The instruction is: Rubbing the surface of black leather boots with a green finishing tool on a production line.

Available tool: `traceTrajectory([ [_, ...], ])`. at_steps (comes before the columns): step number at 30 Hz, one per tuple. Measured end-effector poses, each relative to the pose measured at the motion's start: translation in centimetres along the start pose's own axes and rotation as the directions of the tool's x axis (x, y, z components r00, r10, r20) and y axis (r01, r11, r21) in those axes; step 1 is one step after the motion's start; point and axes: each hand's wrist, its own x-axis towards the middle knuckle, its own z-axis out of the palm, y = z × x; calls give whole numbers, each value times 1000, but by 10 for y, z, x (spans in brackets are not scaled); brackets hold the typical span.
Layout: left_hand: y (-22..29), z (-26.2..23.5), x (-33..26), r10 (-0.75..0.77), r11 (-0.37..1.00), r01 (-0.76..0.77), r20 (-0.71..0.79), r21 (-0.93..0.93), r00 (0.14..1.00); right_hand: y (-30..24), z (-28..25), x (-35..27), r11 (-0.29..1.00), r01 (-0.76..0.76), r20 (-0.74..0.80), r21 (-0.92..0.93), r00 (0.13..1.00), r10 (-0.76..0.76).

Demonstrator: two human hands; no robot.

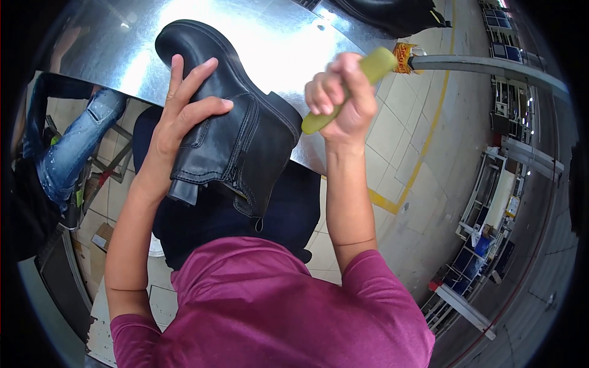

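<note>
A black ankle boot [211,132] lies on its side, half over the near edge of the metal table [279,40], its toe pointing up and left. It has a zipper along its side, and a small loop hangs from the top of its shaft. My left hand [178,113] grips the boot from the left, fingers spread across its upper. To the right of the boot, my right hand [346,98] is raised with its fingers wrapped round a yellow-green rounded bar [378,64]. Motion blurs the bar, and its material is unclear.
Another black boot or shoe [392,15] is at the far right. A grey metal bar [472,62] passes an orange and yellow packet [405,56]. On the left sits a person in blue jeans [76,144]. Shelving with boxes [485,227] stands along the right.
</note>
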Motion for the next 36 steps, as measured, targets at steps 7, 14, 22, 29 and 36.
traceTrajectory([
  [7,-5,3,-2,2,1000,-2,-2,17,1000,7,2,-34,930,365,174,-45,920,-352],
  [14,-4,2,-3,-7,1000,7,-7,13,1000,13,-6,-50,899,423,319,-111,872,-371],
  [22,-11,6,-6,7,999,-7,-4,-33,1000,13,-4,-33,977,210,38,42,977,-212],
  [29,-7,3,-3,17,1000,-17,-4,-19,1000,6,46,-28,941,25,-199,-337,975,-97],
  [36,-3,3,-1,49,999,-48,-26,7,998,-1,36,-15,972,-188,-263,-140,954,147],
])
